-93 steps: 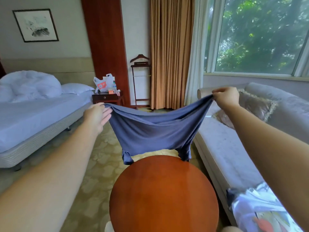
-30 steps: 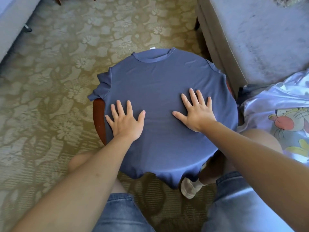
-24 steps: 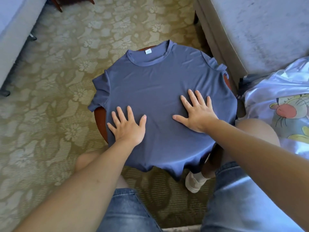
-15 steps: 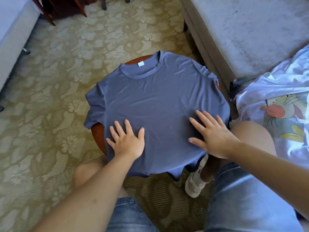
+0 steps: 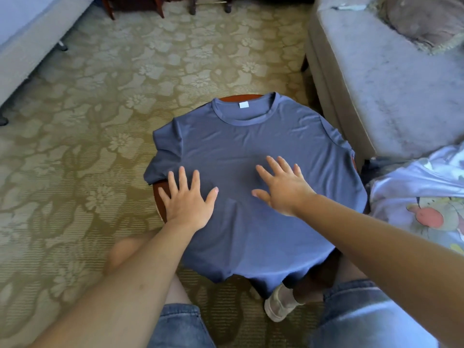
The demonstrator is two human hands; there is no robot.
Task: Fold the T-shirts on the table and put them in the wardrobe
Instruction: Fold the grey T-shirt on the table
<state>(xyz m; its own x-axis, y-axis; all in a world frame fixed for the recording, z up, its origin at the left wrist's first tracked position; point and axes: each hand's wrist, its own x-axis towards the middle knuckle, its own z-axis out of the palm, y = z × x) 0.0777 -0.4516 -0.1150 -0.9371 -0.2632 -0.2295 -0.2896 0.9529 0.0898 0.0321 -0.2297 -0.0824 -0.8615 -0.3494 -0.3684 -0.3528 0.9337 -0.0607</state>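
The blue T-shirt point(image 5: 251, 151) lies face up over the round wooden table point(image 5: 236, 97). Both hands are flat on it with straight, widely spread fingers and grip nothing: the left hand point(image 5: 187, 199) is near the shirt's edge, the right hand point(image 5: 282, 187) on the chest area. The collar point(image 5: 244, 116) is well beyond the fingertips of both hands. One sleeve point(image 5: 163, 156) hangs off the rim just ahead of the left fingers point(image 5: 183, 177), and the hem point(image 5: 263, 277) droops off the table behind both wrists, toward the person's knees. This looks like smoothing ahead of the first fold. The fabric seems thin and slippery (soft ripples show past the right fingers point(image 5: 276, 164)), and the shirt is wider than the tabletop. A hard sideways stroke could therefore drag the whole shirt off centre, or the overhanging hem could pull it to the carpet point(image 5: 88, 109). Creases pressed in now would be locked into the fold. A white printed T-shirt point(image 5: 421, 197) waits out to the side of the right forearm, by the sofa point(image 5: 389, 84), and no wardrobe is in view
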